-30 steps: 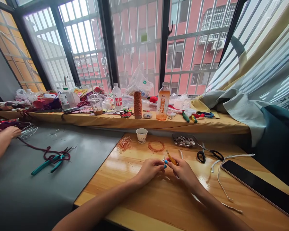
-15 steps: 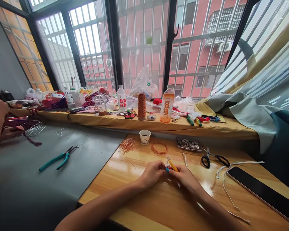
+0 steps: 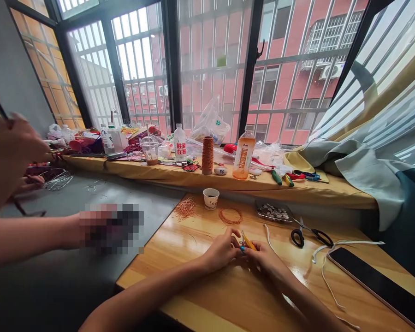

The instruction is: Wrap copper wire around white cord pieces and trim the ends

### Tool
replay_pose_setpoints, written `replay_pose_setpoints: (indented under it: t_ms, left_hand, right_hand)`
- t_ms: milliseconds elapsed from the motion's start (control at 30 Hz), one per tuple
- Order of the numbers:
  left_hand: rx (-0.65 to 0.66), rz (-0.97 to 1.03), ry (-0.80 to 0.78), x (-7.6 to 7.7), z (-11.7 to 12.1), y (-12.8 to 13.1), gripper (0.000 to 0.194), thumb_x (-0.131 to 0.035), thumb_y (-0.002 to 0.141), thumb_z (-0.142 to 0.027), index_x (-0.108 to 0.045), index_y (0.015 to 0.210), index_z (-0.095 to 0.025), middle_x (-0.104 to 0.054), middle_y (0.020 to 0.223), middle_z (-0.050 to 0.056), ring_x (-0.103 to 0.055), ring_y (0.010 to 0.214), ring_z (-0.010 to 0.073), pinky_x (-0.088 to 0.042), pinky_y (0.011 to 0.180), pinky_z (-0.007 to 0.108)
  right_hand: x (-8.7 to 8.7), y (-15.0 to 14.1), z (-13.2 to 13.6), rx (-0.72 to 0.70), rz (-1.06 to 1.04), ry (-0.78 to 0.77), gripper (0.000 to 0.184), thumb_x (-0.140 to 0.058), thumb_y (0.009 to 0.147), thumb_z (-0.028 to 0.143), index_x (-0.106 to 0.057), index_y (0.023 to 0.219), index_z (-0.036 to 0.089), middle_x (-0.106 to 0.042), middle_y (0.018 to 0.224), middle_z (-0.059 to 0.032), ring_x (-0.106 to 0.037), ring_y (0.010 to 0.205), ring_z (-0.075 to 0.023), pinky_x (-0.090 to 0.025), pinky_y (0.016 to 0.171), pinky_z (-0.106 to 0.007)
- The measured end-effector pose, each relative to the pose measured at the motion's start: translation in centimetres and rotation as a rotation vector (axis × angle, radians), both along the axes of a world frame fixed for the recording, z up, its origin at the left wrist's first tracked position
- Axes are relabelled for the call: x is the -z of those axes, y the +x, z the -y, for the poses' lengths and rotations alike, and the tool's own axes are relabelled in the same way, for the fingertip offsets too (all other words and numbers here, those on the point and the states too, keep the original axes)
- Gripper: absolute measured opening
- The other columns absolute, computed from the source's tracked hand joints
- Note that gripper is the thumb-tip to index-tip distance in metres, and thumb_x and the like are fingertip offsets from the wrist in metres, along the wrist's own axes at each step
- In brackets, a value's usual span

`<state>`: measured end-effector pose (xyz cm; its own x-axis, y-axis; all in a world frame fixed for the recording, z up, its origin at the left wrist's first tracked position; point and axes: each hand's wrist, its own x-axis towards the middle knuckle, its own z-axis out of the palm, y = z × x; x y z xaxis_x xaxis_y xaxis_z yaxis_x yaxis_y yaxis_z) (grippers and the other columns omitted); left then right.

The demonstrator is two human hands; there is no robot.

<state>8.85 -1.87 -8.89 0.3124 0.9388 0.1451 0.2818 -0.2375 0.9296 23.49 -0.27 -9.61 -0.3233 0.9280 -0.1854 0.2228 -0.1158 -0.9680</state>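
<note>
My right hand (image 3: 264,258) grips yellow tweezers (image 3: 249,241), their tips pointing up and away from me. My left hand (image 3: 223,249) meets it over the wooden table, its thumb and fingers closed in a pinch. Between the fingertips of both hands shows a small blue and white piece (image 3: 242,248), too small to name. Just beyond my hands lie a coil of copper-coloured cord (image 3: 231,216) and a paper cup (image 3: 210,199) with dark contents. A white cord (image 3: 268,236) lies to the right of the tweezers.
Cut copper-coloured threads (image 3: 186,209), a clear tray of small pieces (image 3: 273,212), black-handled scissors (image 3: 311,231) and a phone (image 3: 376,286) lie around. On the ledge stand a thread spool (image 3: 207,156) and an orange drink bottle (image 3: 244,156). Another person's arm (image 3: 31,237) reaches in from the left.
Another person's arm has come in over the grey table, its hand pixelated; the teal pliers there no longer show. My left fingers have shifted slightly. The view has turned a little left.
</note>
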Motion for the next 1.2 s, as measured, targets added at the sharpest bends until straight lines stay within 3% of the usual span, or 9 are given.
replay_pose_setpoints:
  t_ms: [300,467,567,667,767,867,1000,1100,1200]
  left_hand:
    - [0.321,0.31,-0.174,0.6,-1.3,-1.3,0.051,-0.065,0.058,-0.04,-0.038,0.093,-0.015,-0.055,0.063,-0.002,-0.05,0.055,0.0089,-0.034,0.052,0.021]
    - [0.222,0.293,-0.219,0.1,-1.2,-1.4,0.05,-0.062,0.063,-0.035,-0.041,0.104,-0.016,-0.055,0.064,-0.004,-0.04,0.044,0.0037,-0.028,0.046,0.018]
    - [0.111,0.128,-0.084,-0.2,-1.3,-1.6,0.033,-0.054,0.07,-0.023,-0.049,0.102,-0.015,-0.055,0.066,-0.002,-0.045,0.052,0.0059,-0.033,0.052,0.018]
    - [0.074,-0.099,0.072,-0.4,-1.7,-2.4,0.025,-0.043,0.075,-0.013,-0.058,0.096,-0.015,-0.057,0.073,0.001,-0.051,0.068,0.0096,-0.038,0.064,0.021]
    - [0.053,-0.342,0.229,-0.5,-2.1,-3.4,0.029,-0.041,0.075,-0.009,-0.06,0.096,-0.018,-0.055,0.091,0.004,-0.052,0.081,0.013,-0.04,0.073,0.024]
    - [-0.142,-0.553,0.423,-0.5,-2.0,-3.9,0.032,-0.04,0.079,-0.018,-0.051,0.109,-0.023,-0.044,0.113,0.006,-0.052,0.082,0.0143,-0.042,0.07,0.027]
    - [-0.169,-0.674,0.57,-0.7,-1.8,-4.0,0.027,-0.034,0.084,-0.03,-0.054,0.099,-0.02,-0.051,0.099,0.006,-0.05,0.082,0.0163,-0.042,0.069,0.028]
    - [-0.181,-0.697,0.612,-1.1,-2.4,-4.8,0.024,-0.034,0.084,-0.026,-0.057,0.09,-0.018,-0.054,0.089,0.006,-0.048,0.086,0.0168,-0.038,0.076,0.028]
    - [-0.128,-0.709,0.57,-1.3,-3.2,-6.1,0.019,-0.043,0.08,-0.026,-0.057,0.09,-0.017,-0.055,0.088,0.005,-0.046,0.086,0.0168,-0.037,0.077,0.028]
  right_hand:
    - [-2.1,0.9,0.5,-0.15,0.138,0.183,0.039,-0.056,0.058,0.055,-0.053,0.062,0.015,-0.049,0.052,0.0026,-0.042,0.049,-0.0107,-0.03,0.046,-0.022]
    - [-2.4,1.0,0.5,-0.046,0.388,0.536,0.029,-0.051,0.066,0.047,-0.052,0.058,0.019,-0.056,0.061,-0.0025,-0.049,0.06,-0.0173,-0.036,0.058,-0.029]
    - [-2.5,1.5,0.2,0.07,0.341,0.598,0.026,-0.053,0.065,0.042,-0.056,0.076,0.019,-0.06,0.078,-0.0067,-0.054,0.073,-0.021,-0.04,0.067,-0.032]
    - [-3.1,2.5,0.0,0.204,0.263,0.55,0.048,-0.048,0.07,0.042,-0.044,0.113,0.02,-0.059,0.077,-0.0045,-0.055,0.06,-0.0166,-0.043,0.056,-0.03]
    - [-4.0,3.3,0.1,0.168,0.165,0.423,0.057,-0.045,0.073,0.043,-0.033,0.125,0.023,-0.055,0.069,-0.0005,-0.048,0.043,-0.0111,-0.041,0.04,-0.027]
    - [-5.0,3.5,0.4,0.116,-0.091,0.304,0.049,-0.053,0.07,0.043,-0.048,0.113,0.021,-0.058,0.081,-0.0045,-0.059,0.068,-0.0166,-0.05,0.057,-0.029]
    - [-5.4,3.1,0.6,0.044,-0.492,0.184,0.042,-0.061,0.065,0.036,-0.05,0.103,0.022,-0.057,0.107,-0.0079,-0.049,0.106,-0.0211,-0.041,0.087,-0.036]
    - [-5.0,2.7,0.9,0.051,-0.55,0.17,0.033,-0.064,0.062,0.033,-0.05,0.089,0.021,-0.057,0.109,-0.0096,-0.052,0.101,-0.0221,-0.045,0.078,-0.035]
    - [-4.3,2.4,1.2,0.079,-0.432,0.135,0.029,-0.056,0.068,0.046,-0.048,0.079,0.02,-0.063,0.083,-0.0055,-0.059,0.065,-0.0154,-0.044,0.054,-0.025]
